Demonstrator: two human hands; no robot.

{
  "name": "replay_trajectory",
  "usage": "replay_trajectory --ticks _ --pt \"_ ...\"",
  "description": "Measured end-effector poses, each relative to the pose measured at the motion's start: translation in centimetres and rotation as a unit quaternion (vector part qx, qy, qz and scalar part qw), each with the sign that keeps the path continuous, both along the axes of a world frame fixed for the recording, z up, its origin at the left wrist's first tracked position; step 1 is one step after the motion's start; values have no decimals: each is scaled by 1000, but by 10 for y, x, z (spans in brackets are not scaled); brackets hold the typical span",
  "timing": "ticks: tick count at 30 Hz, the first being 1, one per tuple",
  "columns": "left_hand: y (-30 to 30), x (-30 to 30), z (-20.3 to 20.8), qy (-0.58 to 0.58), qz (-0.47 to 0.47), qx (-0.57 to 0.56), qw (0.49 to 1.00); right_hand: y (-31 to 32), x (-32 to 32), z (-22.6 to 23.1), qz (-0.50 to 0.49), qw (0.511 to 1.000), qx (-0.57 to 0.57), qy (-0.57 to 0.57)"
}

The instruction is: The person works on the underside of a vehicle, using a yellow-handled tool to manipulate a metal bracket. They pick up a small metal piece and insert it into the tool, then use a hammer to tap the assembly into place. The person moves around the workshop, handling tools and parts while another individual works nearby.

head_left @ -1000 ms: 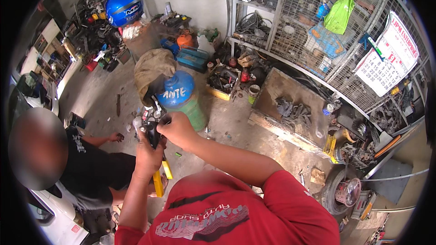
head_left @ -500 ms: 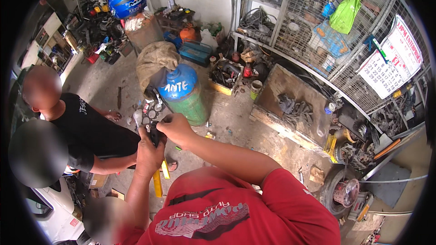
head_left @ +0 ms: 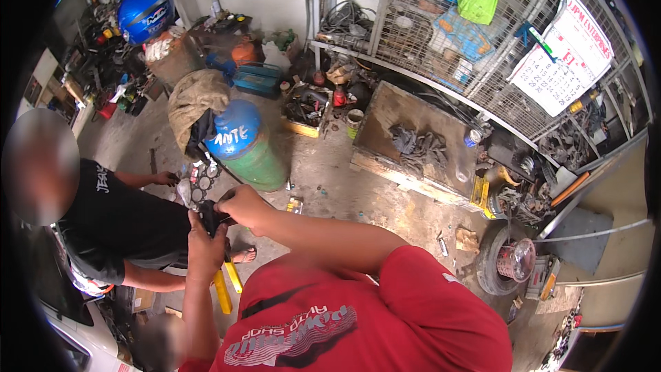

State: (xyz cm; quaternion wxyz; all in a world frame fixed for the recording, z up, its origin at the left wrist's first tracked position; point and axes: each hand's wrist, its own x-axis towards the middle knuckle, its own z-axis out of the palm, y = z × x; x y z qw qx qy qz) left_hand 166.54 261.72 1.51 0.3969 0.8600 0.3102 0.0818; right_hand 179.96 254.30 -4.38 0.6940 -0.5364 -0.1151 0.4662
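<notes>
In front of my red shirt, both hands meet at a small black part [head_left: 209, 216] whose exact kind I cannot make out. My left hand [head_left: 205, 246] is wrapped round it from below, thumb up along its side. From the right, my right hand [head_left: 242, 204] pinches at the part's upper end with bent fingers; whatever lies between the fingertips is hidden. Just beyond the hands, a metal gasket with round holes [head_left: 204, 179] lies on the floor. Two yellow bars [head_left: 222, 293] show below my left hand.
A person in a black shirt [head_left: 131, 217] is close on my left. Ahead stands a blue and green gas cylinder [head_left: 258, 158] draped with a sack [head_left: 193, 100]. A wooden tray [head_left: 375, 120] with dark rags, a wheel [head_left: 490, 262] and a wire-mesh shelf [head_left: 420, 34] line the right.
The view has turned, so the surroundings sit further left and higher. Both hands stay together on the black part. The right hand's fingers have shifted slightly over its upper end.
</notes>
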Motion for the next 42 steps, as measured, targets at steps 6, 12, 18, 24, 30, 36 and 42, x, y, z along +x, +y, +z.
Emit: replay_trajectory --ticks 6,12,18,24,30,36,42 --pt "6 6 -8 52 -58 21 997 -7 8 -13 0 999 -21 -32" --pt "0 9 -7 80 -48 90 992 -13 0 5 -27 991 -66 -113" --pt "-1 26 -21 132 -43 104 985 -8 13 -29 -59 997 -40 -36" --pt "0 24 -31 155 -22 130 979 -18 8 -18 -99 994 15 51" --pt "-14 24 -27 168 -70 144 973 -38 0 -19 -102 994 -40 -18" --pt "-34 34 -26 170 -142 113 969 -64 6 -73 -104 994 -21 20" --pt "-45 27 -48 129 -203 85 967 -92 -16 -60 -193 978 -79 19"
